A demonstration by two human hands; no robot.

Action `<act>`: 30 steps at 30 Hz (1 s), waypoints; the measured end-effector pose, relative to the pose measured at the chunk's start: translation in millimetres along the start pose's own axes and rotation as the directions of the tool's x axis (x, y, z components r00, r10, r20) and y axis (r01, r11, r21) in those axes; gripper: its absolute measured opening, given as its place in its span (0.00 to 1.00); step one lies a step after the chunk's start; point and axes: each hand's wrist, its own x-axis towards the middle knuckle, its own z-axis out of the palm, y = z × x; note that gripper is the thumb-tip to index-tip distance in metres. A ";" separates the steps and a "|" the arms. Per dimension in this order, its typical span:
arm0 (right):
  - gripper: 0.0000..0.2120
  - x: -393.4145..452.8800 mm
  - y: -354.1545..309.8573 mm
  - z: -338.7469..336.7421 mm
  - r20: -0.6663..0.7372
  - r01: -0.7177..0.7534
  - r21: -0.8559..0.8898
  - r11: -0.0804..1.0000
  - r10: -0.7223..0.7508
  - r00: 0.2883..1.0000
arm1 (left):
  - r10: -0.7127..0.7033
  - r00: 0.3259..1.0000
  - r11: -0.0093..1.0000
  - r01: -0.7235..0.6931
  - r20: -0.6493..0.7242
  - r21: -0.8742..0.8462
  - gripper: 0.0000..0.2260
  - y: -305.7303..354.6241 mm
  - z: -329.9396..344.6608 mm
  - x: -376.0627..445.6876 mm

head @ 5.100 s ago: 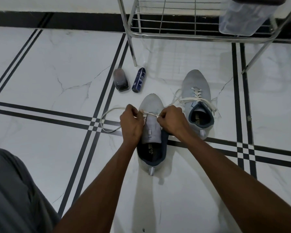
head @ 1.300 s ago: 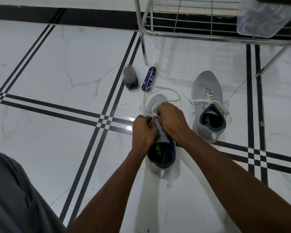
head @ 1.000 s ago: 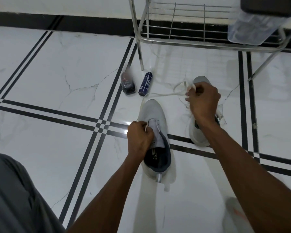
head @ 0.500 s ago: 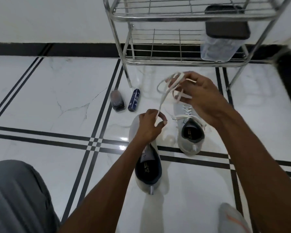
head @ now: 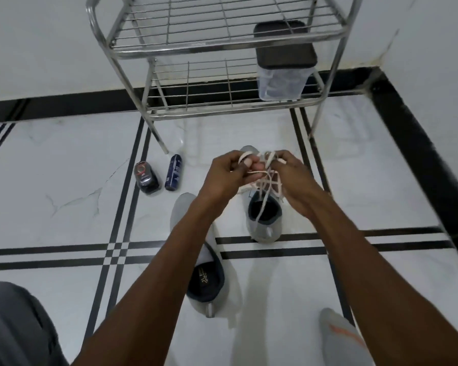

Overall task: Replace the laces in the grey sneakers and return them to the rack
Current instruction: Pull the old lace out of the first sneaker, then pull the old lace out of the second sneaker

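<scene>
The lace (head: 267,178) is out of the near sneaker (head: 196,260) now; half a second ago you were drawing it up, and now both hands bunch it above the far sneaker (head: 265,223). Your left hand (head: 222,173) and right hand (head: 288,173) have fingers curled round the tangle. That shoe looks stripped, I'd say; the far one is still laced. Motion blur hides the lace ends, and the rack (head: 222,46) is cut off above.

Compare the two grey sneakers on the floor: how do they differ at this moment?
The near sneaker shows no lace, while the far sneaker has white laces at its throat. The near sneaker lies partly under the left forearm; the far sneaker lies beyond the hands, closer to the rack. Both are grey with dark collars, toes toward the rack.
</scene>
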 end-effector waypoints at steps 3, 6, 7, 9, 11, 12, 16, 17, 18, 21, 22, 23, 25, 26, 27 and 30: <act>0.06 -1.1 11.3 -13.9 0.012 -0.072 -0.036 0.997 0.072 0.997 | -0.024 0.999 0.999 0.023 -0.024 -0.040 0.06 -3.4 20.1 12.5; 0.06 0.4 13.5 -38.2 -0.039 -0.107 -0.017 0.994 0.106 0.994 | -0.092 0.995 0.992 0.089 -0.039 -0.086 0.03 -16.1 40.3 16.2; 0.06 1.4 15.0 -48.7 -0.075 -0.115 0.004 0.993 0.115 0.990 | -0.122 0.992 0.986 0.118 -0.022 -0.117 0.01 -20.5 48.7 16.3; 0.06 1.7 19.8 -69.6 -0.215 -0.108 -0.064 0.992 0.092 0.972 | -0.215 0.977 0.968 0.212 -0.011 -0.132 0.05 -33.2 66.0 16.8; 0.09 3.2 31.1 -88.2 -0.326 -0.129 -0.293 0.947 0.028 0.945 | -0.287 0.957 0.957 0.286 -0.033 -0.040 0.11 -48.6 80.0 16.5; 0.11 3.8 38.6 -95.7 -0.353 -0.150 -0.408 0.901 -0.004 0.936 | -0.310 0.950 0.949 0.312 -0.042 0.041 0.14 -58.9 83.8 17.3; 0.14 0.1 65.0 -111.3 -0.311 -0.249 -0.671 0.698 0.039 0.949 | -0.352 0.932 0.903 0.363 -0.090 0.230 0.23 -79.8 85.7 12.6; 0.15 -0.6 68.4 -110.8 -0.293 -0.253 -0.717 0.649 0.048 0.955 | -0.340 0.935 0.905 0.354 -0.100 0.236 0.23 -81.6 85.0 12.1; 0.15 -0.7 70.2 -109.2 -0.276 -0.247 -0.757 0.606 0.046 0.960 | -0.324 0.941 0.912 0.337 -0.096 0.234 0.21 -81.7 84.4 11.1; 0.19 3.1 65.3 -102.7 -0.281 -0.248 -0.850 0.465 -0.002 0.960 | -0.258 0.961 0.951 0.270 -0.098 0.150 0.12 -83.5 78.1 9.8; 0.21 5.3 62.7 -102.0 -0.270 -0.225 -0.877 0.425 -0.049 0.962 | -0.239 0.964 0.962 0.251 -0.114 0.108 0.09 -85.0 73.9 9.4; 0.22 7.3 59.8 -99.9 -0.260 -0.200 -0.888 0.413 -0.092 0.961 | -0.222 0.965 0.969 0.234 -0.139 0.082 0.08 -86.8 68.6 8.4; 0.23 9.5 54.1 -91.3 -0.224 -0.119 -0.872 0.474 -0.172 0.959 | -0.179 0.955 0.964 0.218 -0.238 0.151 0.07 -89.1 54.8 5.1; 0.23 10.0 50.8 -85.2 -0.216 -0.083 -0.829 0.552 -0.179 0.960 | -0.140 0.942 0.949 0.215 -0.307 0.229 0.07 -88.2 47.7 1.4; 0.23 11.2 49.6 -78.2 -0.218 -0.078 -0.771 0.632 -0.148 0.965 | -0.074 0.922 0.927 0.204 -0.380 0.315 0.06 -86.6 39.5 -4.2; 0.36 15.5 51.2 -58.8 -0.165 -0.153 -0.648 0.746 0.058 0.985 | 0.134 0.846 0.785 0.228 -0.516 0.576 0.08 -85.4 9.4 -27.4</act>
